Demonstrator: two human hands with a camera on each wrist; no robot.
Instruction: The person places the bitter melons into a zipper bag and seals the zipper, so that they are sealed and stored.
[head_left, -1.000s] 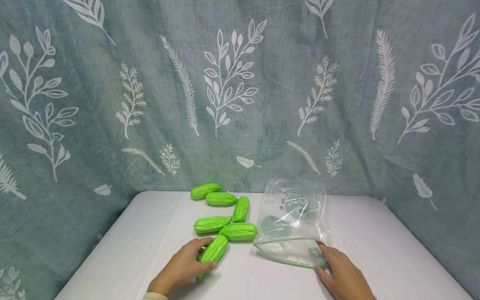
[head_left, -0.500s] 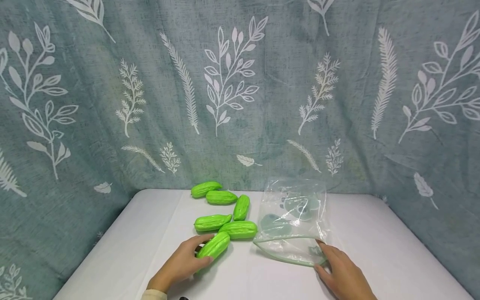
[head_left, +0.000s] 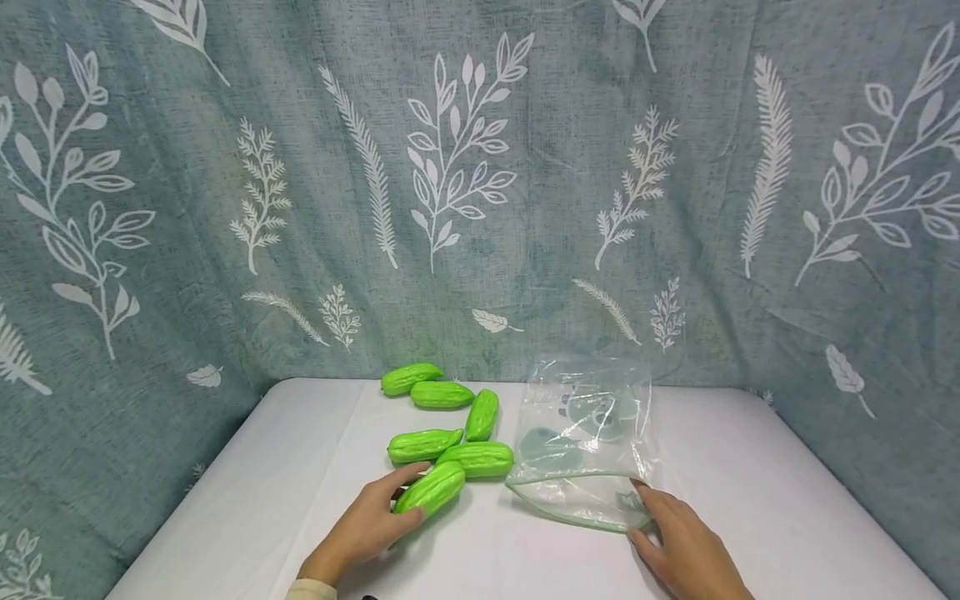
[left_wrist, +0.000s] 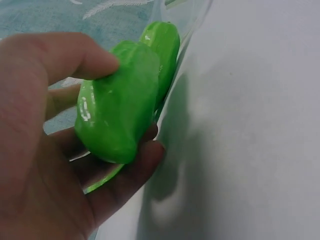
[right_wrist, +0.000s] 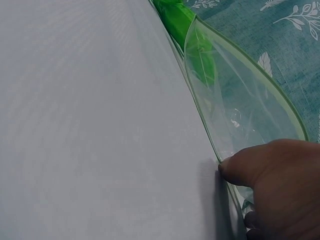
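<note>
My left hand grips a bright green, ridged toy bitter melon at the front of the group. In the left wrist view the thumb lies on one side of this bitter melon and the fingers curl round the other, its blunt near end showing. My right hand holds the right corner of a clear plastic zip bag with a green rim. Its mouth gapes toward me. In the right wrist view the thumb presses at the bag's rim, the other fingers mostly hidden.
Several more green bitter melons lie behind the left hand, left of the bag. Everything rests on a white-covered table. A blue-green curtain with white leaf patterns hangs at the back and sides.
The bitter melon in my left hand has shifted slightly forward and right, its near end now hidden behind the thumb in the head view. My right hand and the bag stay put.
</note>
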